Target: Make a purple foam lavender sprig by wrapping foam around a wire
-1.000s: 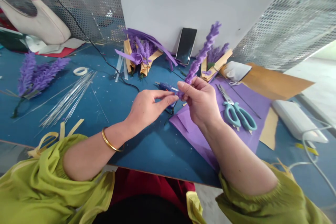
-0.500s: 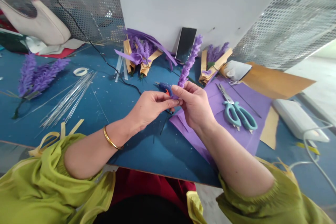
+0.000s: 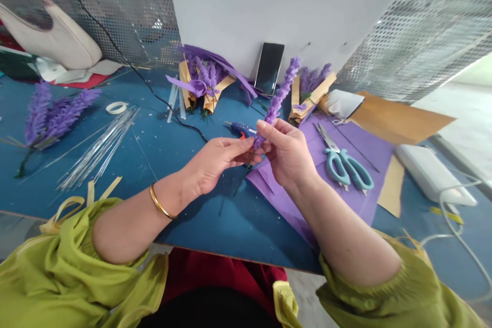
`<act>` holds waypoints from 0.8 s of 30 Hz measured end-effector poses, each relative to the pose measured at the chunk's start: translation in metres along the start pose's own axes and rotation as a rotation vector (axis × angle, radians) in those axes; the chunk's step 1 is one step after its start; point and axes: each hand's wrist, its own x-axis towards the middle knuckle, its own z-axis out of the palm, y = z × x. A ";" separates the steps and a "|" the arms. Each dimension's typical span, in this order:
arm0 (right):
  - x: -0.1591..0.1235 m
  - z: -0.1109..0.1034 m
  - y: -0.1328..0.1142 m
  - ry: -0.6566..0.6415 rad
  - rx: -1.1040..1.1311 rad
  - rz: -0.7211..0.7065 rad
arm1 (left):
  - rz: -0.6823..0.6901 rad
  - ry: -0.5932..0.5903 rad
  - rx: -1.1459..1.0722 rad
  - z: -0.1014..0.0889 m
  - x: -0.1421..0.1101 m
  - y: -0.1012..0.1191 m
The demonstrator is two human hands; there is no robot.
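Between my two hands a purple artificial lavender stem (image 3: 282, 89) stands tilted up to the right, its thin dark green stalk pointing down toward the table. My right hand (image 3: 286, 151) pinches the lower part of the flower spike between thumb and fingers. At the spike's base my left hand (image 3: 221, 159) has its thumb and fingers closed on the stem. Behind the fingers lies a blue glue gun (image 3: 242, 129), partly hidden by the hands. A purple sheet (image 3: 346, 200) is under and beside my right forearm, with blue-handled scissors (image 3: 348, 166) on it.
Small paper-wrapped lavender bunches (image 3: 209, 95) stand at the back, near a phone (image 3: 269, 69) leaning on the white panel. To the left are loose wires (image 3: 100, 151), a tape roll (image 3: 116, 107) and a lavender cluster (image 3: 57, 115). A white power bank-like box (image 3: 434, 174) with a cable lies right.
My left fingers have loosened a little and shifted slightly left and down, showing more of the spike's base and the green stalk. The view has moved slightly.
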 end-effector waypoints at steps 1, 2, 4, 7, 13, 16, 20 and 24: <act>-0.001 0.000 0.001 -0.004 0.004 0.007 | -0.016 -0.002 -0.019 0.000 0.000 -0.001; -0.001 0.001 0.002 -0.010 0.006 0.014 | -0.021 -0.001 -0.037 0.001 0.001 -0.002; -0.002 0.002 0.003 -0.026 0.014 0.021 | -0.008 0.002 -0.070 0.001 0.002 -0.004; -0.004 0.003 0.004 -0.066 0.021 0.018 | 0.017 0.033 -0.063 0.003 0.003 -0.006; -0.004 0.004 0.007 -0.123 0.007 0.047 | 0.058 0.104 0.017 0.004 0.003 -0.006; -0.004 0.004 0.006 -0.157 0.004 0.033 | 0.045 0.091 -0.030 0.003 0.003 -0.005; -0.003 0.002 0.002 -0.222 0.043 0.048 | 0.022 0.054 -0.057 -0.001 0.003 -0.004; 0.001 -0.001 0.000 -0.199 0.061 0.025 | -0.028 0.039 -0.080 -0.005 0.005 -0.005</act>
